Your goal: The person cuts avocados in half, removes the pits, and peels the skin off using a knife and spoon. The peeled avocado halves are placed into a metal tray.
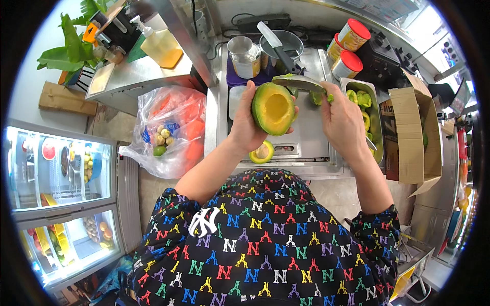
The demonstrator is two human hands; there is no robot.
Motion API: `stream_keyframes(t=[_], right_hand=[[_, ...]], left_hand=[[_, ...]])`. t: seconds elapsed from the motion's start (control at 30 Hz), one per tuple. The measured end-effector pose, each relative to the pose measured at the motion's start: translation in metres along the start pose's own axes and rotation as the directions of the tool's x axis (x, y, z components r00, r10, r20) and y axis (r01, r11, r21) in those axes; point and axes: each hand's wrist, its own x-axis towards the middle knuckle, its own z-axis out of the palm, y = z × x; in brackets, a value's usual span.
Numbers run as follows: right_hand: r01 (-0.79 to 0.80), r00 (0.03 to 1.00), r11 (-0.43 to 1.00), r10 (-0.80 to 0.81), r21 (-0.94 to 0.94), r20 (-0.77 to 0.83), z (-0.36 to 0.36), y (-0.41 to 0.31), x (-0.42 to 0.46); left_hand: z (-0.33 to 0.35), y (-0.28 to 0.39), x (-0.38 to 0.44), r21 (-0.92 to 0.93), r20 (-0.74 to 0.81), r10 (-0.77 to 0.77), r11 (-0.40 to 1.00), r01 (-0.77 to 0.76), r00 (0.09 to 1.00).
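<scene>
In my left hand (249,118) rests an avocado half (276,109), cut face up with an empty pit hollow. My right hand (342,118) grips a large metal spoon (298,81), its bowl at the avocado's upper rim and smeared with green flesh. Below my left hand, another avocado half (262,152) with its pit still in lies on the steel worktop (310,141). Dark green avocado pieces (315,98) show behind the spoon, partly hidden. Right of my right hand stands a steel pan (378,153) holding several green avocado pieces (363,99).
At the back, a knife (273,38) lies across a metal pot (294,36), beside a can with a metal cup (245,57). Red-lidded cans (347,64) and an open cardboard box (409,137) are to the right. A plastic bag (172,130) with fruit is left.
</scene>
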Motion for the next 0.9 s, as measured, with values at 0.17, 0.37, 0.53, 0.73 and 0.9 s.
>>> stream_keyframes(t=[0.17, 0.37, 0.53, 0.73, 0.9], right_hand=[[0.016, 1.0, 0.999, -0.017, -0.033, -0.006, 0.002, -0.003, 0.003], [0.017, 1.0, 0.999, -0.017, -0.041, 0.002, 0.007, -0.004, 0.004], [-0.003, 1.0, 0.999, 0.004, -0.051, 0.014, 0.009, -0.004, 0.006], [0.003, 1.0, 0.999, -0.004, -0.045, -0.003, 0.014, -0.002, 0.006], [-0.025, 1.0, 0.997, 0.024, -0.069, -0.013, 0.016, -0.005, 0.004]], left_hand=[[0.004, -0.001, 0.001, 0.021, -0.045, 0.014, 1.0, -0.013, 0.999], [0.003, 0.0, 0.002, 0.001, -0.051, 0.008, 1.0, -0.008, 0.999], [0.004, 0.0, 0.002, -0.012, -0.047, 0.006, 1.0, -0.007, 0.999], [0.004, 0.002, 0.003, -0.021, -0.036, 0.008, 1.0, -0.008, 0.999], [0.005, 0.002, 0.004, -0.006, -0.049, 0.009, 1.0, -0.009, 0.999]])
